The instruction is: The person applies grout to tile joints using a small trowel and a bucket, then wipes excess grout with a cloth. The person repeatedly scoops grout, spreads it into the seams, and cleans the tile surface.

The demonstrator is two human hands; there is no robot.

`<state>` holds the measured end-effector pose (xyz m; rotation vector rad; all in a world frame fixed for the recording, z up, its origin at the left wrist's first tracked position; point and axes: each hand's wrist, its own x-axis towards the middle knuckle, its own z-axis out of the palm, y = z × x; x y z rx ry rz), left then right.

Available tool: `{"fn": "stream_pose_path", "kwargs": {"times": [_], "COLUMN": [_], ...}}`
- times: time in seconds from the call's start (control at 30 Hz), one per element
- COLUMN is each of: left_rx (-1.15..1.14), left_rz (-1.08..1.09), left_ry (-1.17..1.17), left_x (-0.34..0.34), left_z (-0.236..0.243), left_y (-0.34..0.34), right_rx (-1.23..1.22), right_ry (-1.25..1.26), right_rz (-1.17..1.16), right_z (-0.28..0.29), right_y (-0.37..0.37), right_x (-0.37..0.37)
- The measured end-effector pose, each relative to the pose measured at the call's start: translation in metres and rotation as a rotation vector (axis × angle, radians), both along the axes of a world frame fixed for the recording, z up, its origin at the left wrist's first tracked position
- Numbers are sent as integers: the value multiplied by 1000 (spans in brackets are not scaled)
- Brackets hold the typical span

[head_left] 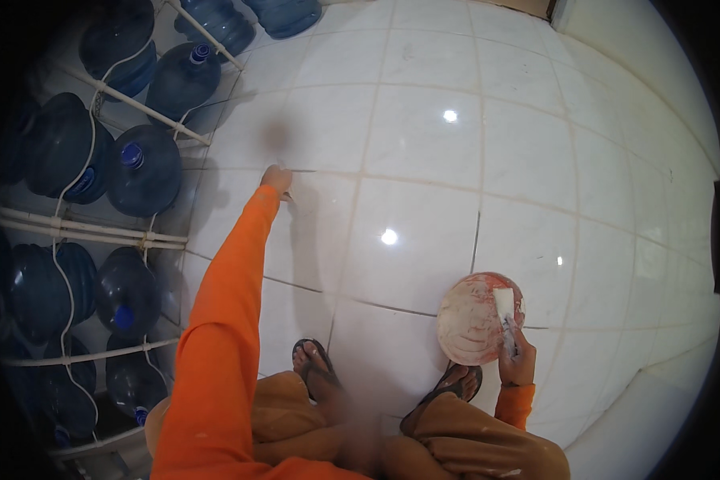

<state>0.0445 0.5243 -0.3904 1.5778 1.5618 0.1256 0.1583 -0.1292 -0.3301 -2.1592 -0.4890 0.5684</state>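
Observation:
My left hand (277, 179) reaches down to the white tiled floor (422, 136) at a grout line left of centre, fingers bent around something small that I cannot make out. My right hand (516, 356) grips a pale flat-bladed tool (504, 304) at the right side of a round shallow container (468, 318), smeared inside with cream paste over a pinkish surface. The tool lies across the container's right part. Some grout lines near the container and my left hand look darker than the others.
Racks of white pipes (172, 238) along the left hold several large blue water bottles (144, 180), with thin cord across them. A white wall (656, 72) curves along the right. My sandaled feet (312, 360) and bent knees in brown trousers are at the bottom.

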Motion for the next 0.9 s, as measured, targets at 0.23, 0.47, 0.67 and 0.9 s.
{"fn": "stream_pose_path", "kwargs": {"times": [0.23, 0.47, 0.67, 0.9], "left_rx": [146, 348, 465, 551], "left_rz": [-473, -917, -644, -463], "left_ry": [578, 1262, 736, 292], "left_x": [66, 151, 211, 142], "left_z": [-26, -50, -28, -26], "left_y": [8, -9, -32, -33], "right_rx": [-161, -92, -98, -87], "right_ry": [125, 81, 110, 108], "right_rz": [-18, -92, -151, -69], "right_z": [3, 10, 4, 3], "right_y": [15, 0, -6, -6], "right_x": [10, 23, 22, 21]}}
